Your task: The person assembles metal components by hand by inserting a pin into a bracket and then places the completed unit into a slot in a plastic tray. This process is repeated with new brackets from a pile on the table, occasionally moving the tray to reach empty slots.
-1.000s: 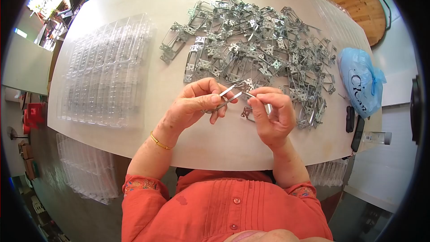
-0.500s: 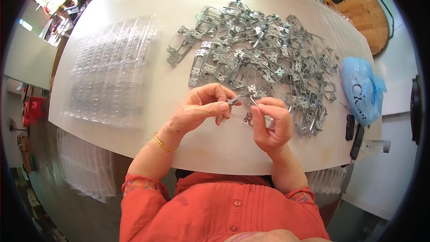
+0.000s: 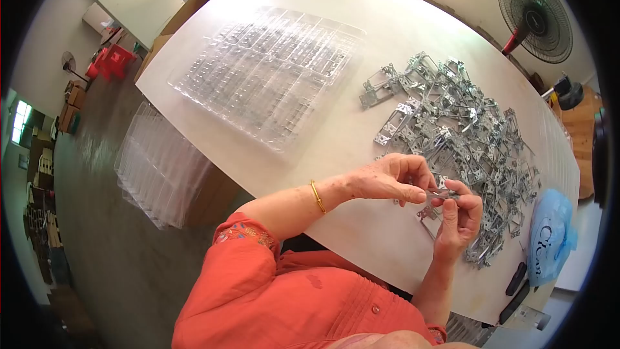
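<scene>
1. We hold a small metal part [image 3: 444,193] between both hands, above the table [image 3: 381,239] and just beside the near-left border of a heap of metal brackets [image 3: 465,132].
2. Left hand [image 3: 395,179]: we pinch one end of the part between thumb and forefinger; the other fingers curl inward.
3. Right hand [image 3: 460,216]: we pinch the opposite end between thumb and fingertips, with the hand raised over the tabletop. The exact contact on the part is too small to tell.
4. Near edge: the table edge runs diagonally beneath our forearms, and both forearms pass over it.
5. Left side: a stack of transparent trays [image 3: 271,68] lies flat, well apart from our hands. A broad strip of white tabletop separates it from the heap and gives the left hand lateral room.
6. Forward and right: the brackets spread in a tangle close to our fingers, so room is tight on this side.
7. Right edge: a blue plastic bag [image 3: 551,239] stands near the table's border, beyond the heap; a black object [image 3: 516,278] lies just beside it.
</scene>
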`<state>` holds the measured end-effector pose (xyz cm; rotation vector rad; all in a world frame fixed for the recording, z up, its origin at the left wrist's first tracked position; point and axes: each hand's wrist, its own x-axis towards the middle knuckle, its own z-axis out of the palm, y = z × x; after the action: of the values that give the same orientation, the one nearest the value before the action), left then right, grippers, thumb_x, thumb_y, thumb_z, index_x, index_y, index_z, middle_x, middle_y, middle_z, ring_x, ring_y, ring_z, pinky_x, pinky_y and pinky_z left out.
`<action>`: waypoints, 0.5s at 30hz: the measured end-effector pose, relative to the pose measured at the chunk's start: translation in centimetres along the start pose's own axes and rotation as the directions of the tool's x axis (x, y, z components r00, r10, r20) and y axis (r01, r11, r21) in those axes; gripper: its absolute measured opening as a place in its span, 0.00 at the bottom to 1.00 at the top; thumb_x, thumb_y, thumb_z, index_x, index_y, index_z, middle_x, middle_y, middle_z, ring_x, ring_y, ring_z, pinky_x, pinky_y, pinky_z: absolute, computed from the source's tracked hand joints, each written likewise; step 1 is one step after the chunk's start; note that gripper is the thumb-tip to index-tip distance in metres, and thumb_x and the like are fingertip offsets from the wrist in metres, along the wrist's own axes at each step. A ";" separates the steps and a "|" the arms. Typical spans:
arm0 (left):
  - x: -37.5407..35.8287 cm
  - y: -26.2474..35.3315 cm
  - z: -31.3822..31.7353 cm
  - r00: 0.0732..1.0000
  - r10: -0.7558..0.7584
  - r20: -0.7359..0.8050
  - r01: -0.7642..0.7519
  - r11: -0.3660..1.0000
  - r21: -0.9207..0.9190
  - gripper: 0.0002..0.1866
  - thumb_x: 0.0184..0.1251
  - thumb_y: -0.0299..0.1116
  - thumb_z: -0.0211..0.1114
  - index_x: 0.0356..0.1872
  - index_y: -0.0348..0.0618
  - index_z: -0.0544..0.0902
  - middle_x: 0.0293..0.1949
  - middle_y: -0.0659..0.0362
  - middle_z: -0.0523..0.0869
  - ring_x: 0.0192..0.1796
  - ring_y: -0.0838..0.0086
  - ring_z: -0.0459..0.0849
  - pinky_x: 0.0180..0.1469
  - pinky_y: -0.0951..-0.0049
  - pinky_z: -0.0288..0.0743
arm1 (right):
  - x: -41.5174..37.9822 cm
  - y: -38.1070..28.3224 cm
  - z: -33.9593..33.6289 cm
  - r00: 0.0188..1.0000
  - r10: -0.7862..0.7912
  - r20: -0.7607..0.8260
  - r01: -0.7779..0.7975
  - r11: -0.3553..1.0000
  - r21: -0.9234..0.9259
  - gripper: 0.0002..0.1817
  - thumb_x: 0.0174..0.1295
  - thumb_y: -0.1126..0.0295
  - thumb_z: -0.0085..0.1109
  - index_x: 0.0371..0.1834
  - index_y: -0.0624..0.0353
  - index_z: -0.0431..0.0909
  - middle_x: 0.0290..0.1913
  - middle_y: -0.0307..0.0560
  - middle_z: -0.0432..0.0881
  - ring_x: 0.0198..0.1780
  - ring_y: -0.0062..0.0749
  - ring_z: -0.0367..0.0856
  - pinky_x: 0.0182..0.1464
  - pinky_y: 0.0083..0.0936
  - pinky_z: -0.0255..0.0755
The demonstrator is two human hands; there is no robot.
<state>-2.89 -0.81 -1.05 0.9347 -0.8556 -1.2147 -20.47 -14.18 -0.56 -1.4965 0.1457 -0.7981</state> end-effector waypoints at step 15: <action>0.5 -0.6 -0.3 0.986 0.065 -0.153 -0.074 0.996 -0.050 0.13 0.79 0.34 0.64 0.55 0.38 0.80 0.47 0.62 0.84 0.47 0.81 0.80 0.53 0.76 0.76 | 0.9 0.3 -0.7 0.991 0.027 -0.132 0.004 0.973 0.231 0.05 0.74 0.78 0.57 0.47 0.60 0.71 0.59 0.59 0.80 0.46 0.27 0.83 0.50 0.28 0.82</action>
<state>-2.78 -1.28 -1.72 0.9317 -0.7244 -1.0877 -20.07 -15.24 -0.57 -1.2217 0.1561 -0.8761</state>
